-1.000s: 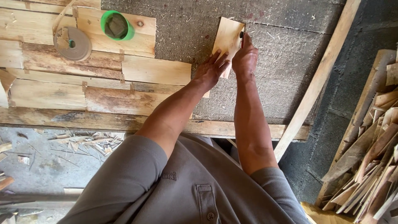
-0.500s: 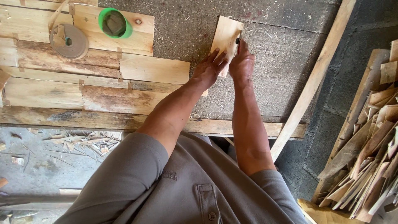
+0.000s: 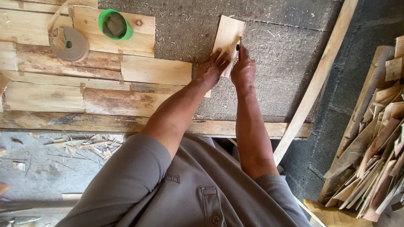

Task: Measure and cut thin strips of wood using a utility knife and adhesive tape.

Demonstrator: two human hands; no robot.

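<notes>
Thin pale wood board [image 3: 227,38] lies flat on the grey surface [image 3: 286,71], long axis running away from me, far end tipped slightly right, near end under my hands. My left hand [image 3: 210,71] presses on the board's near left part, fingers spread flat on it, no grasp, grip loose. My right hand [image 3: 243,70] sits at the board's right edge, grip clenched around a small dark pencil-like tool [image 3: 238,47], tip touching the board edge; what the tool is I cannot tell. No labels in sight. Left of me, a plank panel [image 3: 97,84] with a green round cup [image 3: 114,24] and a grey round disc [image 3: 68,43] on it. A long slat [image 3: 320,80] leans diagonally at right; a pile of wood scraps [image 3: 374,147] sits beyond it.
</notes>
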